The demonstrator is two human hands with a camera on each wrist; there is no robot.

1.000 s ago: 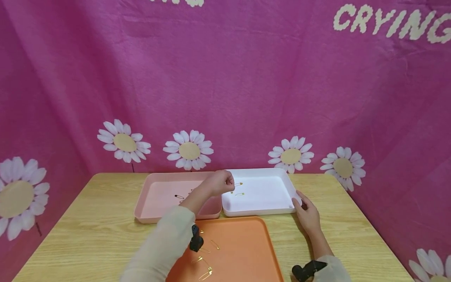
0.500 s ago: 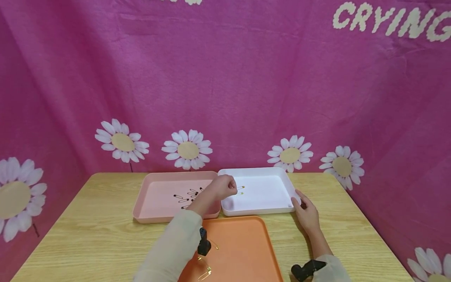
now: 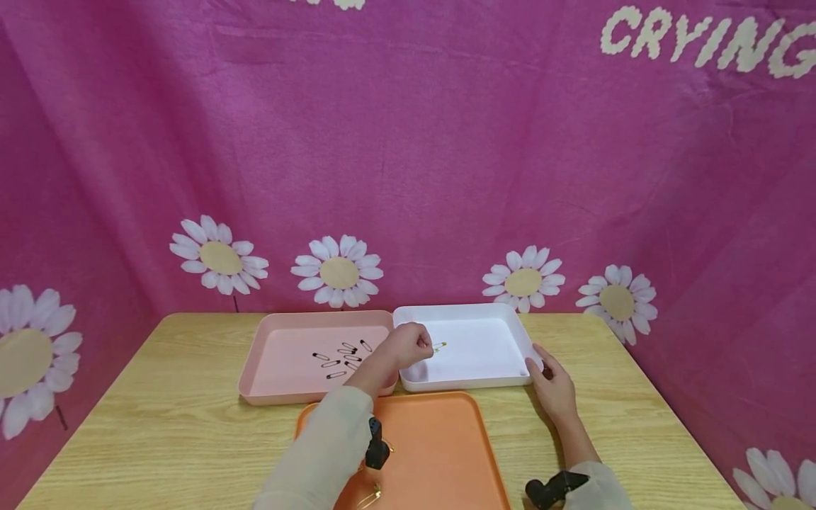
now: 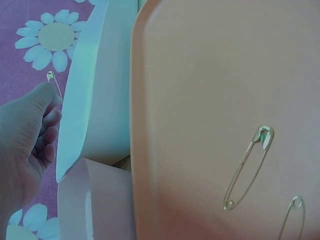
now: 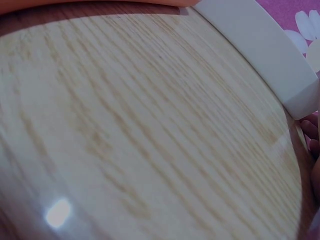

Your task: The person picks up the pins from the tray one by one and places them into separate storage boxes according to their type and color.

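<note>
One gold safety pin [image 4: 50, 76]: my left hand [image 3: 411, 344] pinched it above the white tray [image 3: 487, 358], by the left edge; its head projected, my thumb hid part. Tray's right edge: my right hand [image 3: 557, 389] gripped it, fingers partly cut off in that wrist's view. Since a second earlier, left hand had shifted rightward.

Your left sleeve [image 3: 319, 453] hides part of the orange tray [image 3: 440, 453].
The head view's bottom edge crops it too; a gold safety pin [image 4: 297, 202] on it runs off the left wrist view. Beyond the tray, your left hand [image 3: 411, 343] covers part of the pinched safety pin [image 4: 51, 76]; the right wrist view crops most of your right hand [image 3: 556, 388].
</note>
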